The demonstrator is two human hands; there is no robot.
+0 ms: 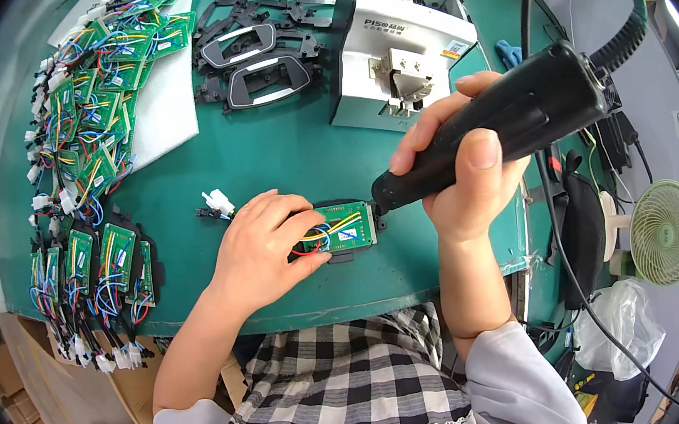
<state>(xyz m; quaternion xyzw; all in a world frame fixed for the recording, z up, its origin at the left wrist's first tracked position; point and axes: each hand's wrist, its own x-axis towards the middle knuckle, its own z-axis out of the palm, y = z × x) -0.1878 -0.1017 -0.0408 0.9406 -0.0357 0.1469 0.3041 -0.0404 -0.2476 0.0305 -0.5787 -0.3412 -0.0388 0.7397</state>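
Note:
A green circuit board (349,226) with coloured wires lies in a black plastic frame (343,257) near the table's front edge. My left hand (263,241) presses on its left end, fingers curled over the wires, thumb at the lower edge. A white connector (219,202) sticks out beyond that hand. In my right hand (468,164) is a black electric screwdriver (504,114), held tilted, its tip end at the board's right end. Whether the bit touches a screw is hidden.
Wired green boards (97,105) are heaped at the far left, partly on a white foam sheet (170,118). Framed boards (114,258) stand at the left edge. Black frames (266,82) and a white screw feeder (403,37) sit at the back. The screwdriver's cable (550,188) hangs on the right, near a green fan (664,233).

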